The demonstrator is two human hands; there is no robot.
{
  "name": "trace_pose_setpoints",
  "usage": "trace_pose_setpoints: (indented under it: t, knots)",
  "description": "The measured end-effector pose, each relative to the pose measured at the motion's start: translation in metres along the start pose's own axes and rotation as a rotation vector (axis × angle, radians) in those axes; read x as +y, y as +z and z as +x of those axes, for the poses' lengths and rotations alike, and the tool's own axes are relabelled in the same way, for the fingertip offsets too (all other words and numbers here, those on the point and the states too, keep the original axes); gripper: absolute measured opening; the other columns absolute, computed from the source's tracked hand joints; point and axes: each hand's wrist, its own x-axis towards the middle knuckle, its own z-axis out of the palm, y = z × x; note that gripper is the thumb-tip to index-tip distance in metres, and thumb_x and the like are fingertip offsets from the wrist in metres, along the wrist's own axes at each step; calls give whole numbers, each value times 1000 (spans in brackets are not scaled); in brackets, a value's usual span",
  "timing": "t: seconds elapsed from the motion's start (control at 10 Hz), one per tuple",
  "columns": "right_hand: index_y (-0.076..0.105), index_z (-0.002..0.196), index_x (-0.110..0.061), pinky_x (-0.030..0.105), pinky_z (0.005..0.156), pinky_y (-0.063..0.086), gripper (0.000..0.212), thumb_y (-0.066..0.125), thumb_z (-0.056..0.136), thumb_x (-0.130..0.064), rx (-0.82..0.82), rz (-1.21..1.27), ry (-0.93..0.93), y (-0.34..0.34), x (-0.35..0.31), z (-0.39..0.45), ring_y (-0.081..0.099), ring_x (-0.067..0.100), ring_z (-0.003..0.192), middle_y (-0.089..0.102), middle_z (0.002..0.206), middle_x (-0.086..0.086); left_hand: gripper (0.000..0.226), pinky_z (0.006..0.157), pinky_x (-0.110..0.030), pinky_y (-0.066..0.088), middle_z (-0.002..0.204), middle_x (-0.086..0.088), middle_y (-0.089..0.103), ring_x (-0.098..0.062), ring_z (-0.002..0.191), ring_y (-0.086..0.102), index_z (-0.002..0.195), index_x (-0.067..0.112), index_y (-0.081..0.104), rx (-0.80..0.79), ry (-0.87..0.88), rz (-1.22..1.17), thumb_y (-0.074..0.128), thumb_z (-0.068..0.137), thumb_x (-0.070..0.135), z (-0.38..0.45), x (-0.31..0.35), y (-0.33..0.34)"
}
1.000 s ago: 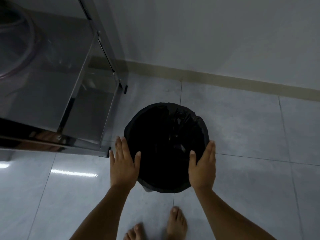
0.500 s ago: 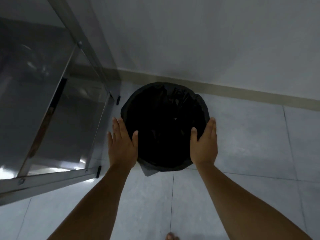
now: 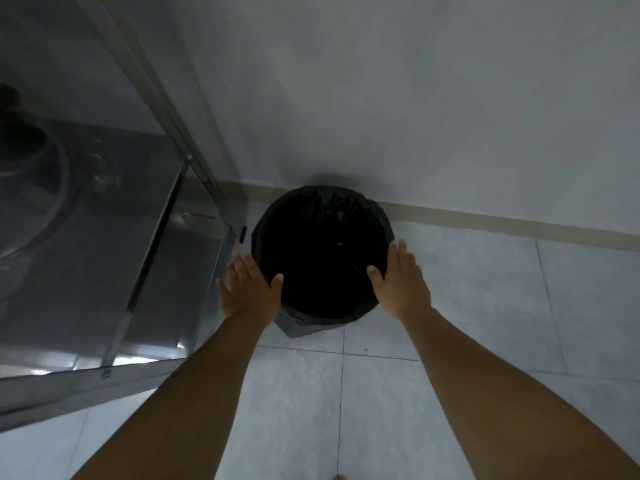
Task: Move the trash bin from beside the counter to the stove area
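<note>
No text, label, brand, number or sign can be read anywhere in the view. The bin (image 3: 322, 251), the steel counter (image 3: 104, 258) on the left, the far wall (image 3: 415, 98) and the floor tiles (image 3: 485, 306) are all seen unmarked.

Round trash bin (image 3: 322, 258), lined with black bag, upright on floor by wall.
</note>
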Motion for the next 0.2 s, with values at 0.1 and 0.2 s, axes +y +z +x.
trace_pose_setpoints:
  t: [0.1,0.2]
  knots:
    - [5,161,-11,46,125,14,72,28,103,-47,-139,-92,-55,-52,-13,-42,9,34,154,-1,170,9,81,128,-51,8,172,-17,-4,-31,161,1,164,2,-2,-83,4,21,23,105,52,-50,7,-44]
    - [7,161,-11,46,124,15,67,27,104,-41,-166,-150,-121,-117,-35,-96,9,34,154,1,170,8,79,128,-51,5,173,-17,-3,-31,161,0,164,2,-1,-113,47,56,22,106,50,-112,17,-99]
